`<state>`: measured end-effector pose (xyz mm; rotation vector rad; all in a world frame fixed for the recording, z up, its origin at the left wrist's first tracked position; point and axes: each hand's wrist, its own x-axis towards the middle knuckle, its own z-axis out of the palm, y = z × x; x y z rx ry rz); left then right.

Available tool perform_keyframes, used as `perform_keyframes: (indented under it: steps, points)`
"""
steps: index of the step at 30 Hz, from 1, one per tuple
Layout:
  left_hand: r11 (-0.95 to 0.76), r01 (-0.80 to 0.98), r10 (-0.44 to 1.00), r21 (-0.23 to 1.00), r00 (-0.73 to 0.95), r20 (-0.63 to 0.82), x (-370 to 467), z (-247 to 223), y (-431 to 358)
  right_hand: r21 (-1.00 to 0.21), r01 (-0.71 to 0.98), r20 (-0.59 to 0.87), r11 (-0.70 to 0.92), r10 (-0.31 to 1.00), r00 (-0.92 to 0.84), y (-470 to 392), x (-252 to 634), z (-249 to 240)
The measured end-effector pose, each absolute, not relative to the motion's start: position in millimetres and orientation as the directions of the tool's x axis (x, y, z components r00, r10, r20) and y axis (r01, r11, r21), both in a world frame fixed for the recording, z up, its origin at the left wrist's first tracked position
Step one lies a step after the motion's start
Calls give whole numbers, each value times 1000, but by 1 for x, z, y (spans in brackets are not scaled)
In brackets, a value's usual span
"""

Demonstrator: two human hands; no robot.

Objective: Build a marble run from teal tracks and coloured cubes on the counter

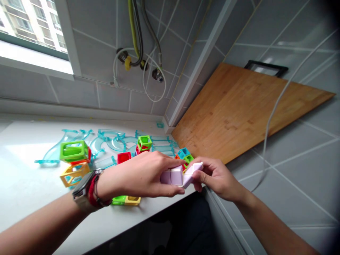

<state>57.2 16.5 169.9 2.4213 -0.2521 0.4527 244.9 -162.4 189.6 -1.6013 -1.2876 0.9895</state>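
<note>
Both my hands hold a small lilac folding cube with pale edges, above the front edge of the white counter. Its two visible parts meet at an angle. My left hand grips the left part between thumb and fingers, back of the hand upward, and hides some of it. On the right part, my right hand pinches with thumb and curled fingers. Just behind the hands are stacked green, blue and red frame blocks. A watch and a red cord bracelet circle my left wrist.
Clear teal track pieces lie along the back of the counter. Coloured frame blocks stand at left, others in the middle. A wooden board leans against the tiled wall at right, with a white cable hanging across it.
</note>
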Motion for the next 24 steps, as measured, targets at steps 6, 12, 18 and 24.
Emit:
perform_keyframes:
  steps: [6,12,18,24]
  points:
    - [-797,-197,-27,571,956,293,57,167,11,-935,320,-105,-154,981,164,-162,248,185]
    - [-757,-247,-83,605,955,286,57,167,11,-924,342,-105,-172,973,204,-170,240,190]
    - [-708,-300,-163,640,950,265,57,169,14,-926,344,-103,-157,980,170,-174,235,194]
    - [-742,-300,-169,599,949,266,55,170,12,-869,457,-119,-189,977,178,-176,232,206]
